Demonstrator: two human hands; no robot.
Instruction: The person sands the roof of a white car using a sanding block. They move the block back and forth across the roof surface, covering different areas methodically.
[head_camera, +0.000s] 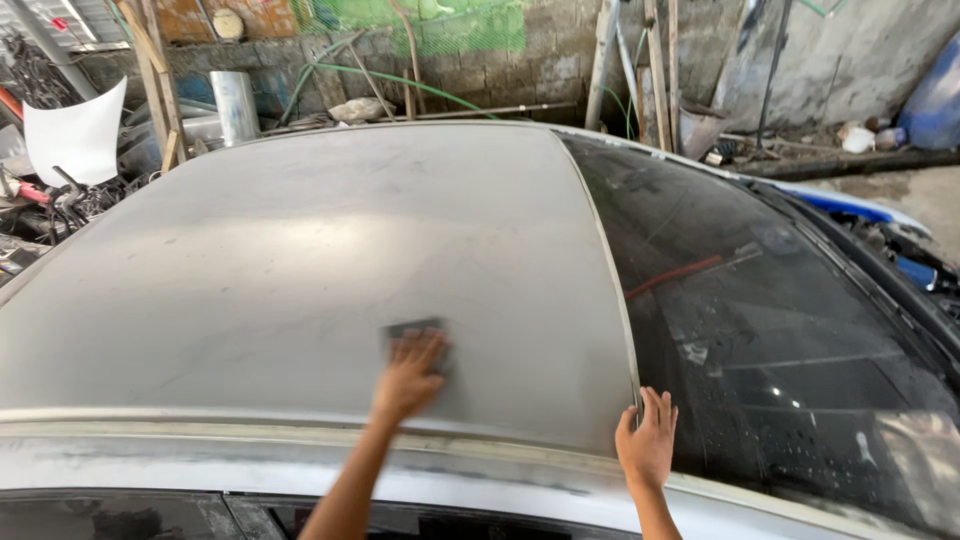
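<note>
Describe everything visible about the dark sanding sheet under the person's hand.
The sanding sheet is a small, dark grey, roughly rectangular piece lying flat on the dull, sanded grey car roof. The left hand presses on it with spread fingers, covering its lower part, so only its upper edge and corners show. It looks blurred; its texture cannot be made out.

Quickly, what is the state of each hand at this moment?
Left hand: flat, pressing a dark grey rectangular sanding pad on the dull grey car roof.
Right hand: open, holding nothing, resting at the dark windscreen edge.
</note>
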